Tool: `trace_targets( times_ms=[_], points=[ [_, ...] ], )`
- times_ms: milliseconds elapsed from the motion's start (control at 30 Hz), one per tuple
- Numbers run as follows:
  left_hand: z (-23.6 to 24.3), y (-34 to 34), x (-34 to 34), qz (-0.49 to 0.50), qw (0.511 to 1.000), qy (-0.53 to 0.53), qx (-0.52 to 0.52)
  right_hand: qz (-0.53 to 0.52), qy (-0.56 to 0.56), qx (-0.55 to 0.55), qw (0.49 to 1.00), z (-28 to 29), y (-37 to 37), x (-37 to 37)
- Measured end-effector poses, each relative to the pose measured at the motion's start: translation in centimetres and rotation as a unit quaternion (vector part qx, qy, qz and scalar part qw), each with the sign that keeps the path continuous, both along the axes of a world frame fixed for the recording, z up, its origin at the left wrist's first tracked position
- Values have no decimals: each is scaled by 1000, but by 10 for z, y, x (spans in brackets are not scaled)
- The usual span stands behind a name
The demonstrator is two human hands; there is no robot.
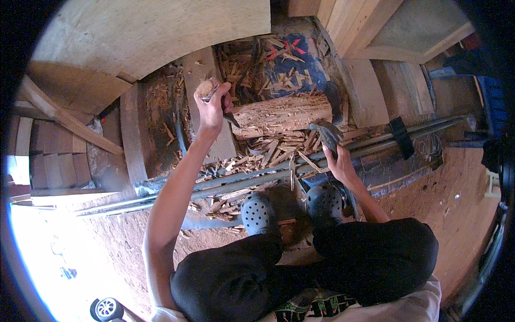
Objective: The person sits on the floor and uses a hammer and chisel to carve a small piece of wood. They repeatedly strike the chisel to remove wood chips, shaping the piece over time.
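Left hand (212,107)—chisel (232,118); right hand (340,163)—dark tool (326,132)

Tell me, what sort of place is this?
Probably a rough woodworking area, perhaps a shed or workshop: a scarred wood block lies amid scattered wood chips, and a large pale wooden panel shows at the upper left.

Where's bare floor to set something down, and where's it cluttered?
Mostly bare: brown dirt floor right of your black trousers, this side of the long grey pipes; another patch between those pipes and your bare left arm. Crowded: splintered tan wood chips between the rough brown log and grey perforated clogs.
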State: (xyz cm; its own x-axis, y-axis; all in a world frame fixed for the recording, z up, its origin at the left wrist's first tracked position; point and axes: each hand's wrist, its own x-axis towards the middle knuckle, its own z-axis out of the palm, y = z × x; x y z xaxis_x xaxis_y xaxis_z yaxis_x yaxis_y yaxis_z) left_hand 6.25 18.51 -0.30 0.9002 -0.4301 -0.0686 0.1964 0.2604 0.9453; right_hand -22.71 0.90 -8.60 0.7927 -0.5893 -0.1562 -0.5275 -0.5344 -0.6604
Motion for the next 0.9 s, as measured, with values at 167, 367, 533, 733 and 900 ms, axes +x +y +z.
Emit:
trace_targets(
  times_ms=[167,367,533,733,900],
  points=[
    [-2,1,1,8,1000,3,-15,-3,-26,-1,1000,-3,0,-2],
    [-4,5,1,-5,1000,-6,-1,8,-28,-7,1000,-6,-1,-2],
    [-6,6,0,9,1000,-10,7,3,-3,25,1000,-3,-2,0],
    [-9,5,-18,86,996,-17,32,10,-39,-44,998,-2,2,-3],
    [-22,19,-33,48,998,-37,-30,71,-17,-106,992,-9,-2,-5]
  ],
)
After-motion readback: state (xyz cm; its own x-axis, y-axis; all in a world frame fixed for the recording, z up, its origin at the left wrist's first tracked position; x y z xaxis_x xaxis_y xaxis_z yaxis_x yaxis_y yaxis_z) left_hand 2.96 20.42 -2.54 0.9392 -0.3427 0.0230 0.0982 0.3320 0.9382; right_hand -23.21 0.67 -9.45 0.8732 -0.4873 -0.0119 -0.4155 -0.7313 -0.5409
